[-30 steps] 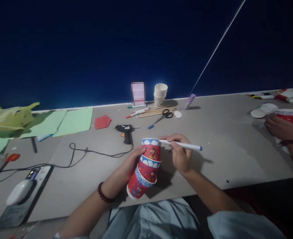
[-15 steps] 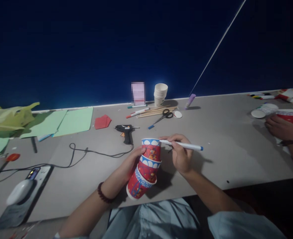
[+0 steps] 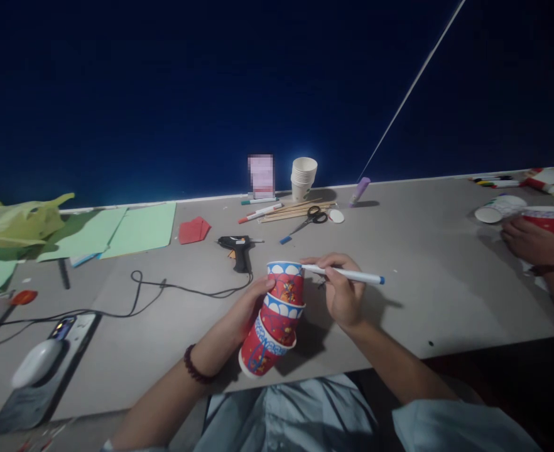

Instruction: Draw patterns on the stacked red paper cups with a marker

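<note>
- Gripping the cups (image 3: 281,324) at lower centre of the frame, the left hand (image 3: 252,304) curled round their left side, thumb on the top one; its fingers behind them were hidden.
- The cups, three in a leaning stack, were red with blue-and-white bands; whether the lowest touched the table (image 3: 428,270) could not be told.
- The right hand (image 3: 345,298), just right of centre, was pinched on the pen (image 3: 359,275), its tip at or just beside the top cup's rim.
- Over the last second almost nothing had changed: the pen's blue end had slid slightly rightward; cups and hands held their places. That suggested fine, careful marking near the rim, with the stack kept steady.
- Above the cups lay the glue gun (image 3: 240,251).
- At the right edge, another person's hand (image 3: 536,242) was near a red container (image 3: 549,221).
</note>
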Available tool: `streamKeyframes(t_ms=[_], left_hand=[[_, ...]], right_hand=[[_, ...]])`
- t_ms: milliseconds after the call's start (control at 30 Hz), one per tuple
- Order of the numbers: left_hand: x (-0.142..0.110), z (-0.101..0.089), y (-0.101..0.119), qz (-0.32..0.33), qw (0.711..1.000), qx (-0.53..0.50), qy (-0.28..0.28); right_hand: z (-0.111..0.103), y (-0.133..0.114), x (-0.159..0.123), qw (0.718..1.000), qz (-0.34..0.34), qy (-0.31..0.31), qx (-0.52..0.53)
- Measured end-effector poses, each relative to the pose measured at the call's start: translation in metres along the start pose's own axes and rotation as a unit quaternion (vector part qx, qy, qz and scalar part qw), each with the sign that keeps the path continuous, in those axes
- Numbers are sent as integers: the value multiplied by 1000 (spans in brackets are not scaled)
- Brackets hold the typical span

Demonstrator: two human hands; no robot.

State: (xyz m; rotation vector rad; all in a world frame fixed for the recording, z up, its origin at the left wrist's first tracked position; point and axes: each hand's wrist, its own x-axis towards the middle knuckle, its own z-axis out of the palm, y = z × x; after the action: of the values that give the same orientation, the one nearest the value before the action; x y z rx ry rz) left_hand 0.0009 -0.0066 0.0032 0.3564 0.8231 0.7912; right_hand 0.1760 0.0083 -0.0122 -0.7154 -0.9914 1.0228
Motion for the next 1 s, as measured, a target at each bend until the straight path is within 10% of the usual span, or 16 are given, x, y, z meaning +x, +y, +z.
streamKeyframes(t_ms=[1000], left_hand=[[-1,2,1,2,1000,-1,11]], right_hand=[[-1,0,2,1000,5,-1,19]])
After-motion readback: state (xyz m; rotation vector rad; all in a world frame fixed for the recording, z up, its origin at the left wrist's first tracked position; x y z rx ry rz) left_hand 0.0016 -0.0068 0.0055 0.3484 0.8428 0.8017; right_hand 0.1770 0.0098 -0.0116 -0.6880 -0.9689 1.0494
